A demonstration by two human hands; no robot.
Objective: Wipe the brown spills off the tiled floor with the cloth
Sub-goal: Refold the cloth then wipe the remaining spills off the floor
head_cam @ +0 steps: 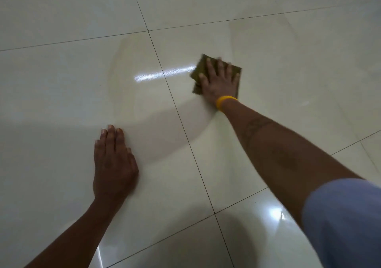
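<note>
A folded olive-brown cloth lies flat on the glossy cream tiled floor, right of a dark grout line. My right hand presses on the cloth with its fingers spread and straight; a yellow band is on that wrist. My left hand rests flat on the tile nearer me, fingers straight and together, holding nothing. A faint brownish wet smear curves across the tiles left of the cloth. I see no distinct brown spill spots.
Dark grout lines cross the floor, meeting at the far centre and near the bottom. A bright light reflection streaks the tile left of the cloth. My blue sleeve fills the lower right corner.
</note>
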